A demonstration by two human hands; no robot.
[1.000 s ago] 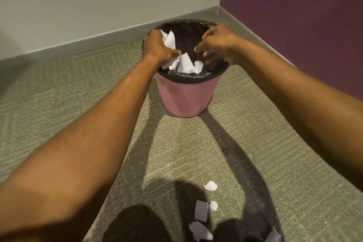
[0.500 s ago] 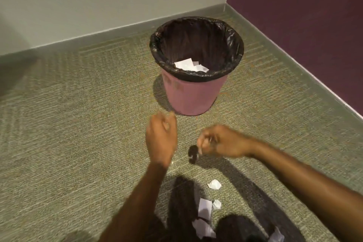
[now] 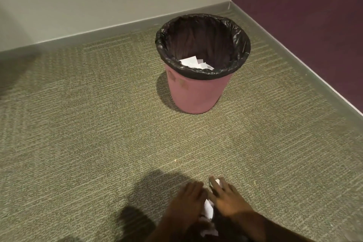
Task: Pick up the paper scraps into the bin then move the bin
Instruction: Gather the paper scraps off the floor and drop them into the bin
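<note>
A pink bin (image 3: 194, 94) with a black liner (image 3: 202, 73) stands upright on the carpet near the room's corner. White paper scraps (image 3: 193, 62) lie inside it. At the bottom of the view my left hand (image 3: 186, 202) and my right hand (image 3: 228, 200) are low over the carpet, fingers spread, side by side. White paper scraps (image 3: 208, 209) show between and under the hands, and one small scrap (image 3: 217, 181) sits at my right fingertips. The hands are blurred and hide most of the scraps.
A grey wall with a baseboard (image 3: 98, 31) runs behind the bin, and a purple wall (image 3: 314, 15) closes the right side. Green-grey carpet (image 3: 98, 124) covers the floor between the bin and my hands.
Both hands left the bin's rim, dropping paper inside, and came back down to the scraps on the carpet near me. The bin has not moved.
</note>
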